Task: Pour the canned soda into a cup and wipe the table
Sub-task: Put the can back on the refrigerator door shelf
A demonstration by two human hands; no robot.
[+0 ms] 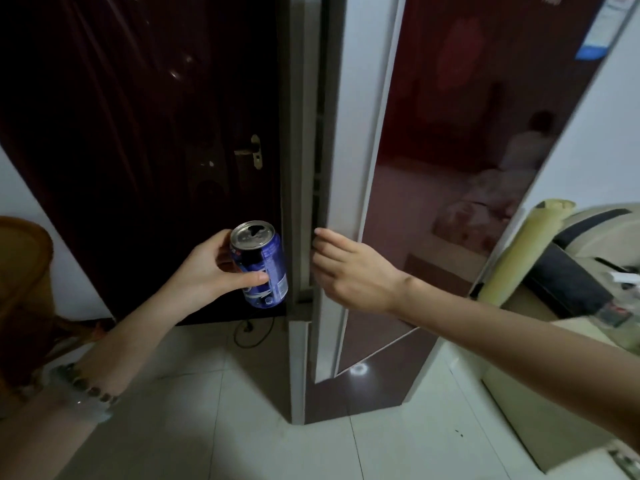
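Blue soda can [265,268], one, held in my left hand [207,271] just beside the fridge door [349,133]

Left hand: thumb across the can's front and fingers round its far side, can nearly upright, silver top towards me, lifted above the tiled floor [214,410]. Right hand [346,271]: fingers curled round the door's pale left edge, the fingertips hidden in the narrow dark gap there. Door front: dark red glossy panel. Beaded bracelet [86,386] on my left wrist. Behind the can: dark door with a brass handle [254,152]. Far left: wicker chair [20,271]. Right: rolled yellowish mat [526,251] leaning near the fridge
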